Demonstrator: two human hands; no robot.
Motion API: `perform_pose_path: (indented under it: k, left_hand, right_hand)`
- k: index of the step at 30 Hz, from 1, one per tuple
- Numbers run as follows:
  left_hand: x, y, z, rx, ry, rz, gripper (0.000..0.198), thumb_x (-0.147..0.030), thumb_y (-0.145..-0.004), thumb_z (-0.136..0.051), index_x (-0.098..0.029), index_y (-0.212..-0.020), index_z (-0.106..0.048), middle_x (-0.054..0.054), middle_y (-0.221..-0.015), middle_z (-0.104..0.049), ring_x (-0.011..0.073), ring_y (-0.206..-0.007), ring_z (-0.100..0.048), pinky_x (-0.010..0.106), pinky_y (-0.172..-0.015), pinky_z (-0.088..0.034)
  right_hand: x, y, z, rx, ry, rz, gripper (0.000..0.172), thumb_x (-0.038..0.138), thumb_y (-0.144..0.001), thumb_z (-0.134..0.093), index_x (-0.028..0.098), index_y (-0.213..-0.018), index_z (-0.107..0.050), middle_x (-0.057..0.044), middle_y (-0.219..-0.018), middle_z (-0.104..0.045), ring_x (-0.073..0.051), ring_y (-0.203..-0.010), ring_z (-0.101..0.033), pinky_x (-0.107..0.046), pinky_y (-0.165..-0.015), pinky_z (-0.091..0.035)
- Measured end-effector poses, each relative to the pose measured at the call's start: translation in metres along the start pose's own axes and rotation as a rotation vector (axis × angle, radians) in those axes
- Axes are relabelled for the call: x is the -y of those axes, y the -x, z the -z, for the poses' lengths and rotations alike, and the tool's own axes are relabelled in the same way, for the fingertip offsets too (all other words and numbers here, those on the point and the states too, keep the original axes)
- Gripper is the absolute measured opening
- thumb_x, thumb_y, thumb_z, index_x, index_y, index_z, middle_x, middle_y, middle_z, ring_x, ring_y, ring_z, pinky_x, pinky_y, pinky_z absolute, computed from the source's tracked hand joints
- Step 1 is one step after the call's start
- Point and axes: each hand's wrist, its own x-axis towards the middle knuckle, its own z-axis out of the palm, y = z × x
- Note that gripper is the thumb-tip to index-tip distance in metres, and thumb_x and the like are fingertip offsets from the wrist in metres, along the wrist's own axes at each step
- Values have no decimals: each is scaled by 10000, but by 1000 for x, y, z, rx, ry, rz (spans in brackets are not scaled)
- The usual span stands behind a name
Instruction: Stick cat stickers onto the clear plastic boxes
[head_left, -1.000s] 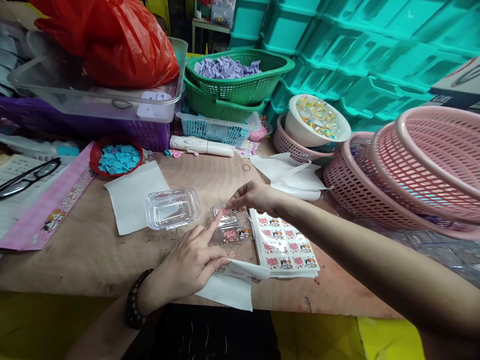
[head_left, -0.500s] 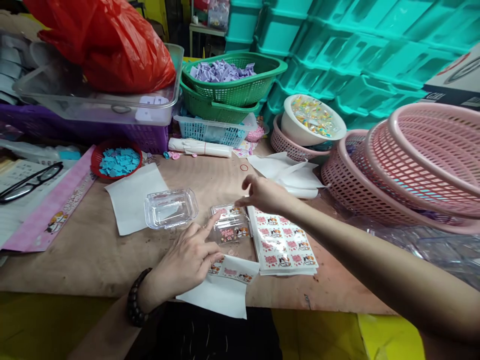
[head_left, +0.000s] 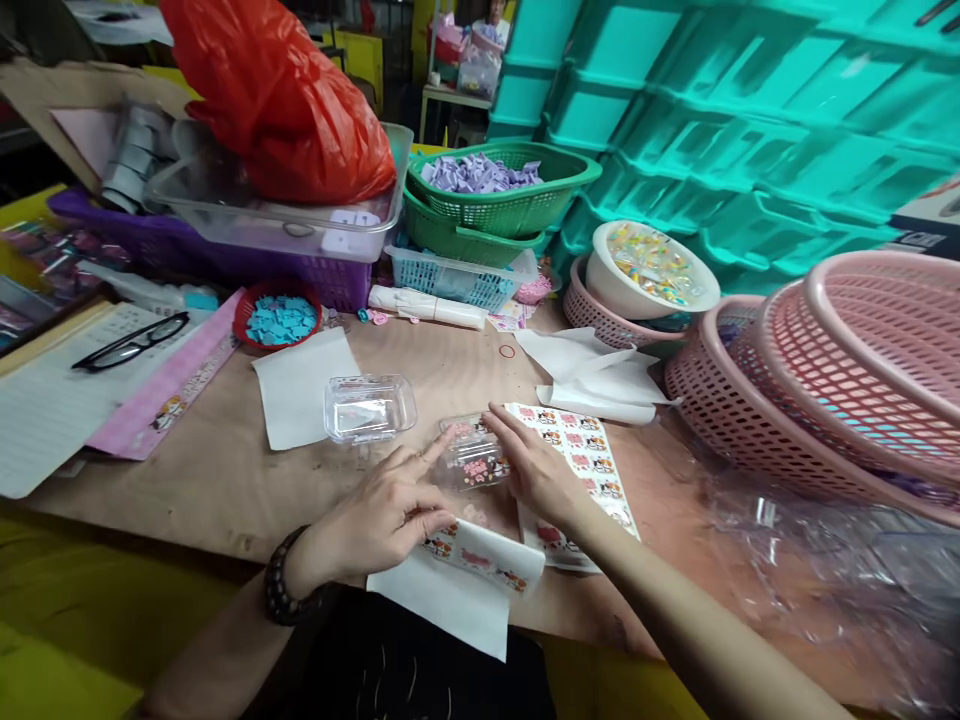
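A clear plastic box (head_left: 466, 476) lies on the table, with pink-lettered cartoon-cat stickers on its surface. My right hand (head_left: 538, 468) rests on the box's right side, fingers stretched out together over a sticker. Over at the box's left edge, the index finger of my left hand (head_left: 386, 512) points onto its top. The thumb and lower fingers of that hand pinch a partly peeled sticker sheet (head_left: 480, 568), whose white backing hangs over the table edge. Sticker sheets (head_left: 611, 480) lie under my right wrist. Another clear box (head_left: 370, 412) sits to the left on white paper (head_left: 289, 400).
Behind are a red bowl of blue pieces (head_left: 279, 318), green baskets (head_left: 480, 210) and a white bowl of small packets (head_left: 652, 265). Pink baskets (head_left: 757, 400) stand right, above clear plastic pieces (head_left: 840, 570). Glasses (head_left: 135, 345) lie on papers at left. Teal bins (head_left: 720, 130) rise behind.
My right hand has come down from above the box's far edge and now lies on its right side. My left hand stays at the box with the sticker sheet. The view has shifted left.
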Motion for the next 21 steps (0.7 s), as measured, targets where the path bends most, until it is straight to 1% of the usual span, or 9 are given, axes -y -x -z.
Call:
perform_pose_path:
  k: [2,4,6,7,9,12,14,18,21]
  left_hand:
    - [-4,18,5,-23,61,-22,261,-264,-954,-538,-175,-763,-692,61,-1649,-201,304,-1380,-457,415,-1077,-405]
    - [-7,42,9,-56,168,-45,243,-278,-952,-548,-179,-795,-705,93,-1594,-356,286,-1309,-540,386,-1039,-446]
    - [-6,66,12,-122,303,-70,244,-300,-954,-551,-189,-815,-718,108,-1419,-590,274,-1216,-615,367,-994,-481]
    - [-4,76,12,-174,373,-70,257,-317,-956,-549,-193,-810,-720,107,-1296,-679,276,-1191,-631,364,-976,-492]
    - [1,92,11,-294,490,-24,296,-359,-958,-546,-194,-780,-715,99,-1116,-747,280,-1148,-652,363,-948,-508]
    - [8,103,9,-409,550,86,320,-400,-949,-562,-182,-773,-717,99,-1073,-739,252,-1018,-685,337,-881,-529]
    - [11,104,9,-393,527,130,324,-409,-950,-562,-174,-804,-731,101,-1061,-733,225,-941,-685,306,-826,-532]
    - [16,100,8,-316,486,183,330,-413,-967,-532,-166,-880,-734,90,-967,-729,198,-869,-676,278,-757,-526]
    - [19,93,3,-406,373,186,311,-391,-970,-526,-170,-854,-713,82,-953,-691,193,-891,-661,288,-782,-529]
  right_hand:
    - [-1,-8,10,-99,-33,-61,548,73,-768,-437,208,-1282,-571,-152,-1307,-642,-322,-1202,-627,-537,-997,-523]
    - [8,-24,32,-147,-146,-152,387,137,-824,-446,193,-1174,-601,-146,-1110,-719,-295,-919,-727,-496,-807,-595]
    - [29,-48,56,-104,-401,-269,230,237,-848,-511,179,-1043,-618,-132,-1022,-734,-215,-661,-707,-378,-600,-584]
    - [43,-62,66,-45,-512,-296,194,255,-823,-562,169,-984,-626,-129,-1000,-738,-178,-590,-677,-327,-540,-556]
    - [76,-90,76,82,-570,-296,159,214,-744,-647,144,-887,-652,-107,-878,-745,-136,-513,-635,-260,-467,-506]
    - [117,-128,68,274,-412,-281,139,91,-673,-663,132,-804,-686,-60,-680,-710,-127,-444,-595,-222,-384,-445]
    - [133,-145,56,334,-255,-298,159,40,-658,-652,137,-777,-694,-25,-564,-654,-124,-392,-558,-220,-348,-420]
    - [137,-158,41,317,-179,-304,161,33,-680,-641,145,-790,-674,-10,-560,-631,-127,-389,-560,-232,-346,-439]
    - [132,-156,40,269,-179,-283,112,68,-712,-636,143,-793,-655,-25,-588,-632,-140,-435,-584,-242,-373,-454]
